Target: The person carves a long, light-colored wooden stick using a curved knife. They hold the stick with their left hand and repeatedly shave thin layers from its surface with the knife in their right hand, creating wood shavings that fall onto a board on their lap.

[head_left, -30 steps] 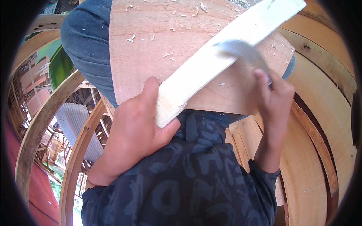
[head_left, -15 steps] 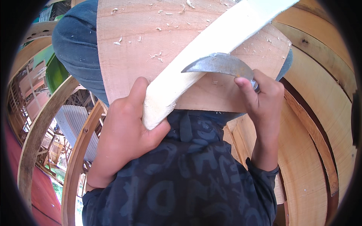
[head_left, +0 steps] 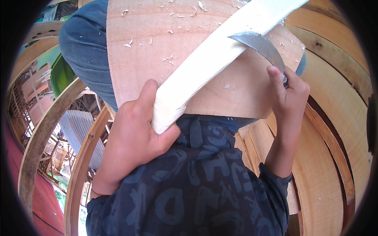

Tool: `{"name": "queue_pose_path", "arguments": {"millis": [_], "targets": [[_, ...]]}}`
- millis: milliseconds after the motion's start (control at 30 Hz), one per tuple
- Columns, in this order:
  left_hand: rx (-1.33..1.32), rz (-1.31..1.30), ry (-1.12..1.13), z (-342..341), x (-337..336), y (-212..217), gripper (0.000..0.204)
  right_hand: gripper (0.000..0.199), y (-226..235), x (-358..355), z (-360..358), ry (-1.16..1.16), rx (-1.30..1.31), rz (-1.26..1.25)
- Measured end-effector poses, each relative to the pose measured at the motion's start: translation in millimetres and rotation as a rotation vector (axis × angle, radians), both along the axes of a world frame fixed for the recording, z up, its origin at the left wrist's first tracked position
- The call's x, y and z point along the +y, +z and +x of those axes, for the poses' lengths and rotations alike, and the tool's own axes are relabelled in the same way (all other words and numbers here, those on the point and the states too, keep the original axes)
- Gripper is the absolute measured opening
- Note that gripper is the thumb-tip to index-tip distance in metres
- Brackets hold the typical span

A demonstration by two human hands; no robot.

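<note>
Left hand (head_left: 136, 124) wraps white bar (head_left: 197, 72); right hand (head_left: 290, 94) curls round curved knife (head_left: 264, 46)

You have a long, pale wooden bar (head_left: 204, 67) slanting away from you to the right, its near end roughly cut. Your knife (head_left: 267, 47) is tilted at the bar's right side, its curved grey metal blade reaching over the bar's right edge, point toward its left. The knife's handle is mostly hidden.
</note>
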State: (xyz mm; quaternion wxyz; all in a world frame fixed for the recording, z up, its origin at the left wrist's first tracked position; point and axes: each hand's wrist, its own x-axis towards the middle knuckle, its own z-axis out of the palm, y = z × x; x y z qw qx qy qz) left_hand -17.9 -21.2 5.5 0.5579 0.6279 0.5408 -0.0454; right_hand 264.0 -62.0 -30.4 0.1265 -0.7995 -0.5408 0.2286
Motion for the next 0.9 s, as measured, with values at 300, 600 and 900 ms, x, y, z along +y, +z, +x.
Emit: {"name": "queue_pose_path", "arguments": {"millis": [300,600,900], "targets": [[0.006,0.033,-0.001,3.3,-1.9,0.7,0.045,0.064,-5.3,23.8,20.5,-0.083,-0.012,-0.020],[0.041,0.060,0.016,5.5,-2.3,2.5,0.033,0.062,-12.1,19.5,38.6,-0.110,-0.044,-0.041],[0.051,0.150,-0.091,6.8,-0.2,-2.2,0.053,0.019,8.2,-26.0,19.3,-0.109,0.268,0.037]]}}
